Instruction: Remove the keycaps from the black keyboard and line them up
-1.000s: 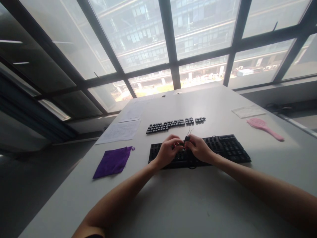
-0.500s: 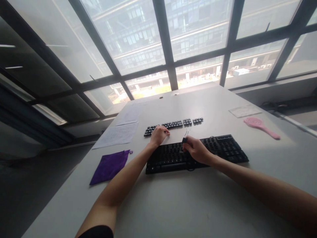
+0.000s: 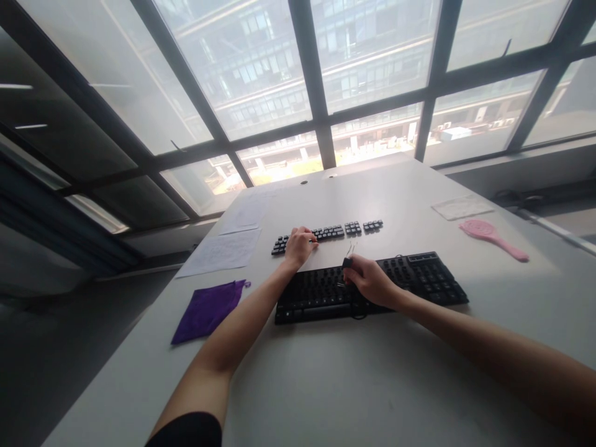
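Note:
A black keyboard (image 3: 419, 279) lies across the white table (image 3: 363, 385) in front of me. Beyond it runs a row of loose black keycaps (image 3: 347, 230). My left hand (image 3: 298, 244) reaches over to the left part of that row, fingers curled down onto the keycaps; whether it holds one is hidden. My right hand (image 3: 370, 280) rests on the middle of the keyboard, closed around a small black keycap puller (image 3: 347, 261) whose two thin wires stick up.
A purple cloth pouch (image 3: 208, 310) lies at the left of the table, with printed paper sheets (image 3: 223, 249) behind it. A pink hairbrush (image 3: 492, 238) and a flat clear packet (image 3: 460, 207) lie at the right. Large windows stand past the far edge.
My left hand left the keyboard, where it met my right hand, and moved forward to the row of loose keycaps. My right hand stayed on the keyboard with the puller.

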The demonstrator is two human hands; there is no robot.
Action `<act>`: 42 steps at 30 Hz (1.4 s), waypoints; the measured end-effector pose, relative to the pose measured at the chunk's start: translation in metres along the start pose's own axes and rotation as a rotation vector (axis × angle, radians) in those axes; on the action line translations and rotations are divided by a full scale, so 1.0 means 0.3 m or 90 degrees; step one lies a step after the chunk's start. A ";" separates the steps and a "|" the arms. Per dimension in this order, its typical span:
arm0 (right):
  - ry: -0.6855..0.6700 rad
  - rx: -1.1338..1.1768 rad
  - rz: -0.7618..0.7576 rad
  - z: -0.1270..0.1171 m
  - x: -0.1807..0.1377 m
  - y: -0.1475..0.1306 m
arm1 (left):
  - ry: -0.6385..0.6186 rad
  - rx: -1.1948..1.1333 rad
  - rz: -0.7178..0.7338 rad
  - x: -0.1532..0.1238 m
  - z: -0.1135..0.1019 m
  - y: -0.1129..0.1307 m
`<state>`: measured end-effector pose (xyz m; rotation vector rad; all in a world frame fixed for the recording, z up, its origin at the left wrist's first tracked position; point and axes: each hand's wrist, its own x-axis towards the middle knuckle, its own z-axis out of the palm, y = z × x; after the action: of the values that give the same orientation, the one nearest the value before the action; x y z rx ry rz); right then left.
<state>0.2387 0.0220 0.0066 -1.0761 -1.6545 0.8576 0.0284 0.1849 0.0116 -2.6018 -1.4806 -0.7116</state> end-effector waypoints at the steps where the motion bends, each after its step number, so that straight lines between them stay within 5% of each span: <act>1: 0.000 0.008 0.001 0.000 0.000 -0.001 | 0.002 -0.003 -0.004 0.001 -0.003 -0.001; 6: 0.039 0.048 0.002 -0.001 0.012 0.011 | 0.047 -0.037 -0.021 -0.013 -0.051 0.015; 10: 0.079 0.123 0.017 -0.004 0.028 0.032 | 0.063 -0.086 0.021 -0.091 -0.109 0.104; 18: -0.011 0.017 -0.006 -0.032 0.012 -0.013 | -0.044 -0.229 0.098 -0.292 -0.124 0.311; 27: -0.090 -0.128 -0.116 -0.055 -0.031 0.002 | -0.059 -0.268 0.102 -0.299 -0.110 0.317; 32: -0.121 -0.161 -0.183 -0.058 -0.050 -0.002 | -0.137 -0.282 0.153 -0.307 -0.138 0.332; 42: -0.044 0.000 -0.057 -0.066 -0.039 0.012 | -0.165 -0.262 0.169 -0.310 -0.121 0.342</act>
<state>0.2603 0.0136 0.0054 -0.9748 -1.7463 0.8439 0.0602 0.0455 0.0220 -3.2278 -1.0947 -0.7345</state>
